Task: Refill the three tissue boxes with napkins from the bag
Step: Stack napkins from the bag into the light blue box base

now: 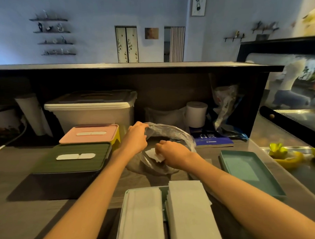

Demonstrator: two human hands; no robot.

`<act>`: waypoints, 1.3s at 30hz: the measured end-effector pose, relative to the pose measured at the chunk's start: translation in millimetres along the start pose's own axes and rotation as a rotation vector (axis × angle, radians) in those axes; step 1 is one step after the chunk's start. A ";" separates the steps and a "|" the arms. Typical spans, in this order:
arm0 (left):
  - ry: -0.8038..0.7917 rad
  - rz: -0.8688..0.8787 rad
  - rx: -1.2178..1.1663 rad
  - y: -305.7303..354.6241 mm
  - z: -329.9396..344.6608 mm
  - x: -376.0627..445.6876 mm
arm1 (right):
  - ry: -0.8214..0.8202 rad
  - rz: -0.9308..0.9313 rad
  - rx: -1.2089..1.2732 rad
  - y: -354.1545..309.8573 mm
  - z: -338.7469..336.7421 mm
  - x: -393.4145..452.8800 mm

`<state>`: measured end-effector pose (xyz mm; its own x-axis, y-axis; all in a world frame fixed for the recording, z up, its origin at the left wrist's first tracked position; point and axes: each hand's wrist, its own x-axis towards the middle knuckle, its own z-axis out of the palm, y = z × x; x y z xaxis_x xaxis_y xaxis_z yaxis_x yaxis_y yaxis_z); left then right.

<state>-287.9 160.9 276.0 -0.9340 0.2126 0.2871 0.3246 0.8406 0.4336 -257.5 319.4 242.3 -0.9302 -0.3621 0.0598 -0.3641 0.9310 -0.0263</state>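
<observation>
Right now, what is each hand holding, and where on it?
The left hand grips the clear plastic bag by its open rim. The right hand pinches white napkins inside the bag, at their near edge.

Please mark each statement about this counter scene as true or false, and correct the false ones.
1. The left hand holds the plastic bag open. True.
2. The right hand is empty. False: it grips white napkins inside the bag.
3. The pink-lidded box has its lid off. False: the lid is on.
4. The teal lid lies on the counter, right of the bag. True.
5. The open box nearest the camera contains napkin stacks. True.
</observation>
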 end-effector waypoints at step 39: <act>0.225 0.263 -0.397 4.7 -15.1 -47.3 | 0.455 0.182 1.083 5.9 -1.6 -70.8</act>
<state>-239.9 147.3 277.4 -0.7724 0.2424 0.5870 0.6161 0.5104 0.5999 -193.7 350.6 239.5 -0.9503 0.0247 0.3105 -0.2807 0.3639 -0.8881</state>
